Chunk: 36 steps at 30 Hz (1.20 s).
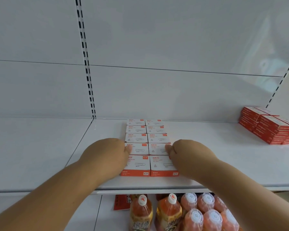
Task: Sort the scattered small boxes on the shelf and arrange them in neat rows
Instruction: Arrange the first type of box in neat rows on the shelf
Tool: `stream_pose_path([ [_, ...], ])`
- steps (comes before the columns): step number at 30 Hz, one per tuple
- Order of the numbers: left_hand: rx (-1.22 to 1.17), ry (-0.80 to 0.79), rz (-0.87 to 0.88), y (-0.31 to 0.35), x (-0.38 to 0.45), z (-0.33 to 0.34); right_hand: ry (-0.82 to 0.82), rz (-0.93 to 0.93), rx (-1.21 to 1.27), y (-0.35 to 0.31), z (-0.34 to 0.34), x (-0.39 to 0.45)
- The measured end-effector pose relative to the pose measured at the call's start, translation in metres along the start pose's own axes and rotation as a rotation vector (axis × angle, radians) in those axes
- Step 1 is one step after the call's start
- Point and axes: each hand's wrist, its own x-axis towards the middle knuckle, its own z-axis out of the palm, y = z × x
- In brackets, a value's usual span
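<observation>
On the white metal shelf, white-and-orange paper clip boxes sit in two tight columns, front edge near the lip. Left hand and right hand press the block's outer sides, thumbs on top; can't tell about the fingers. Bare shelf both sides, stacked red boxes far right.

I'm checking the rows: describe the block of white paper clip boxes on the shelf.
The white paper clip boxes look like cardboard, with orange labels and orange front faces. They lie flat, two columns wide and five rows deep, edges flush, running back to the rear panel on the white shelf. The left hand and right hand press the block's outer sides.
</observation>
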Motion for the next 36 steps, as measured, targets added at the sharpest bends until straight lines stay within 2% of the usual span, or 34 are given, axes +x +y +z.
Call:
stream_pose_path([
  [9,-0.009,-0.032,0.004,0.003,0.0,-0.003,-0.033,-0.029,-0.008,0.002,-0.006,-0.001],
  [16,0.031,-0.034,-0.067,-0.006,0.027,-0.015,0.017,0.0,0.064,0.007,-0.018,0.024],
  [36,0.049,-0.075,-0.031,-0.003,0.039,-0.004,-0.068,-0.064,-0.154,-0.01,-0.018,0.027],
])
